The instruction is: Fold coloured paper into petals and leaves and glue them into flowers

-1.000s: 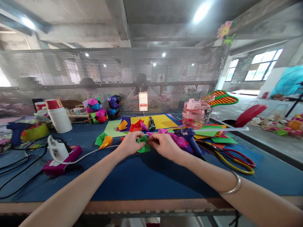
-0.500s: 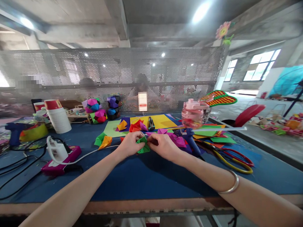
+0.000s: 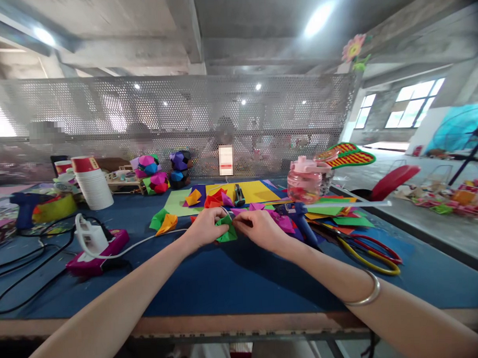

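Observation:
Over the near middle of the table, my left hand [image 3: 203,227] pinches a small green folded paper piece [image 3: 227,231] between thumb and fingers. My right hand [image 3: 260,228] is at the paper's right edge with its fingertips pressed together; whether they grip the paper or something tiny is too small to make out. Orange and red folded papers [image 3: 216,199] lie just beyond my hands. Left of them sit a green folded piece [image 3: 158,219] and a yellow-orange one [image 3: 168,224]. A blue glue gun [image 3: 301,216] rests to the right among magenta papers [image 3: 283,222].
Scissors with red and yellow handles [image 3: 369,253] lie at right. A pink jug [image 3: 303,184] stands behind. At left are a purple power strip [image 3: 98,254] with cables, stacked paper cups [image 3: 92,186] and colourful paper balls [image 3: 155,176]. A phone [image 3: 225,160] stands upright before the mesh partition [image 3: 260,110].
My right fingertips have drawn slightly back to the right, showing more of the green paper's edge. My left hand keeps its hold.

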`<state>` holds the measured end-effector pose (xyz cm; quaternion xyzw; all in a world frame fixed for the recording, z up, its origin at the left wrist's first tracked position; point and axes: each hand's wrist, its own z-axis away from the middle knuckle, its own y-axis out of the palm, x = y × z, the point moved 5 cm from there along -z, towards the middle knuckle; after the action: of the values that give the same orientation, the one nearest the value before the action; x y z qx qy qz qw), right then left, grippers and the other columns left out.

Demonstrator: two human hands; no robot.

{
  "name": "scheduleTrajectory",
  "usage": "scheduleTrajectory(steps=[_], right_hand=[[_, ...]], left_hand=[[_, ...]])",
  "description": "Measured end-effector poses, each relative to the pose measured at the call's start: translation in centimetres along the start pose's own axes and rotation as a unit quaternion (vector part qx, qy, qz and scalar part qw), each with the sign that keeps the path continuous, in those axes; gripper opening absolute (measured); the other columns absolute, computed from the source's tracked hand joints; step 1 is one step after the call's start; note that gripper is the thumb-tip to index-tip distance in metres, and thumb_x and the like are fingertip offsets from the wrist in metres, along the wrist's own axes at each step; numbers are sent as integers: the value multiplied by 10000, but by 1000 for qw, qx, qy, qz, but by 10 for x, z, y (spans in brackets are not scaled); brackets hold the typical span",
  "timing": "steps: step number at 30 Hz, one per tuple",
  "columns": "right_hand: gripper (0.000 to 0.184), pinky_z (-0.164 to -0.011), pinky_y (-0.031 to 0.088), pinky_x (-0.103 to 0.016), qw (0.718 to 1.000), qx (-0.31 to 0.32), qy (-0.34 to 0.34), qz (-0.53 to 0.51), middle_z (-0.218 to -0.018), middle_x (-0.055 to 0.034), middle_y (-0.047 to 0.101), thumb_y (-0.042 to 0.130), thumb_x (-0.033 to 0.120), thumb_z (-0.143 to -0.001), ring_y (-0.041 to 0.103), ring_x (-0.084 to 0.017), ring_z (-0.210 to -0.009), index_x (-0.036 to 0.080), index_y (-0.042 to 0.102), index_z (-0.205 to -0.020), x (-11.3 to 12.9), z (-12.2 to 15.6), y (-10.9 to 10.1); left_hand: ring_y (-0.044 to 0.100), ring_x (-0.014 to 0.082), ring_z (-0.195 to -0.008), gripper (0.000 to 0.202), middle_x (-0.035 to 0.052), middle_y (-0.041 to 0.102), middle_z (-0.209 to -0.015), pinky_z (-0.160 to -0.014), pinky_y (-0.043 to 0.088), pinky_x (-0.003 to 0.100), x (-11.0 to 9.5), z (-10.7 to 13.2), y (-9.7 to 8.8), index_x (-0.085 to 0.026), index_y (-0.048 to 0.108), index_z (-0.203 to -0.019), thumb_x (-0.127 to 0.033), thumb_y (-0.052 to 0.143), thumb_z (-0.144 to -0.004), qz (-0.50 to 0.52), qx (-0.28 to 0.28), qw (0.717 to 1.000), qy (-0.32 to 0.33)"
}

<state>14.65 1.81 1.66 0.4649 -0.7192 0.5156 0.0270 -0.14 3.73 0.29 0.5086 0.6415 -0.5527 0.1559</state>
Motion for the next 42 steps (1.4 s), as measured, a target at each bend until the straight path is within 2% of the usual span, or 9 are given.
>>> scheduleTrajectory(steps=[8, 15, 30, 37, 42], right_hand=[[166, -555, 368, -208, 1000, -4, -10, -2, -662, -7, 659, 560, 185, -832, 569, -118, -611, 142, 707, -768, 2, 0, -1], [142, -523, 325, -199, 1000, -17, -12, -12, -565, 37, 529, 567, 171, -788, 489, -90, -555, 149, 635, -665, 2, 1, 0], [156, -556, 376, -220, 999, 5, 24, -39, -639, -1, 622, 571, 247, -817, 551, -122, -604, 153, 633, -709, -1, -1, 1], [109, -564, 411, -221, 997, 26, 44, -54, -651, -13, 652, 614, 239, -772, 580, -134, -607, 146, 660, -739, -8, -2, 3], [85, -552, 412, -214, 996, 35, 48, -63, -642, -9, 657, 624, 211, -746, 585, -133, -602, 141, 667, -728, -11, -3, 4]], left_hand=[[501, 119, -618, 82, -31, 531, -642, -571, 391, 225, -5, 2, 3, -151, 551, -704, -162, 558, -623, 28, 15, 999, 5], [492, 120, -637, 91, -35, 505, -644, -586, 389, 222, -5, 2, 6, -155, 535, -701, -157, 549, -611, 47, 18, 999, 16], [493, 97, -574, 81, -48, 512, -616, -516, 356, 194, -4, 2, 4, -157, 536, -703, -154, 569, -628, 83, 17, 996, -15], [518, 121, -645, 74, -29, 534, -649, -597, 407, 224, -3, 1, 4, -155, 548, -713, -165, 569, -643, 17, 5, 1000, 26], [537, 125, -654, 122, -26, 542, -696, -574, 432, 220, -3, 3, 7, -170, 543, -758, -209, 585, -650, 37, 31, 999, -9]])
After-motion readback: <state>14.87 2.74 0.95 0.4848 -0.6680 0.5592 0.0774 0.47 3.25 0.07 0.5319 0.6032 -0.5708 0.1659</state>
